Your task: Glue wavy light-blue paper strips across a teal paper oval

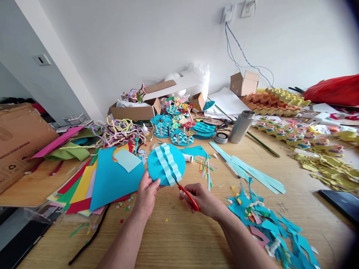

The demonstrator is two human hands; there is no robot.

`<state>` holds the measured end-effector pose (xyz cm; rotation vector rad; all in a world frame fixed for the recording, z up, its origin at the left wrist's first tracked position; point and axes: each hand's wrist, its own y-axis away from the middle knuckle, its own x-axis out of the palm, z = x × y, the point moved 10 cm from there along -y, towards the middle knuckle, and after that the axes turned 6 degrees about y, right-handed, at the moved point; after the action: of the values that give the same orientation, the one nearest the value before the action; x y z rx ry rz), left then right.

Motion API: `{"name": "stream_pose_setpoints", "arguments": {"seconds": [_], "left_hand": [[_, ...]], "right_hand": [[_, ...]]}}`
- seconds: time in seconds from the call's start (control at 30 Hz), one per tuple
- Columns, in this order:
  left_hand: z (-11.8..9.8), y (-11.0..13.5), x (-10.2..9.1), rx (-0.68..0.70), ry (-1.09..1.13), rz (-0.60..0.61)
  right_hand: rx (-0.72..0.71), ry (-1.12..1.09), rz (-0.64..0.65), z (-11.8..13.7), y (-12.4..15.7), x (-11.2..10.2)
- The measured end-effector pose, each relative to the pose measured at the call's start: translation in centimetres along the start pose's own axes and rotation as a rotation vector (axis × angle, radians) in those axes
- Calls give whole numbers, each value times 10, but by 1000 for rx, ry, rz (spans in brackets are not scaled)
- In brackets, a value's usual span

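Observation:
My left hand (148, 188) grips the lower left edge of a round blue paper disc (154, 164), its thumb on the front. Two wavy pale-blue paper strips (170, 160) run slantwise across the disc, their lower ends near its rim. My right hand (196, 196) is closed on red-handled scissors (190, 198). The scissor tips touch or overlap the lower right rim of the disc, close to one strip's end; whether the blades are apart I cannot tell.
Coloured paper sheets (112, 183) lie at left. Blue scraps (272, 228) and long pale-blue strips (252, 170) lie at right. Behind stand decorated blue discs (182, 138), a tape roll (222, 137) and a metal bottle (241, 127). A phone (339, 205) lies at the right edge.

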<state>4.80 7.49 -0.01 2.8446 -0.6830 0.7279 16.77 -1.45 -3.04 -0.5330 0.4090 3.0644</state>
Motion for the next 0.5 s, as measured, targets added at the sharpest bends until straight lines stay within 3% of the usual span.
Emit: {"name": "stream_pose_setpoints", "arguments": {"seconds": [0.5], "left_hand": [[1,0,0,-13,41,7]], "right_hand": [[-7,15,6,2,1,0]]}}
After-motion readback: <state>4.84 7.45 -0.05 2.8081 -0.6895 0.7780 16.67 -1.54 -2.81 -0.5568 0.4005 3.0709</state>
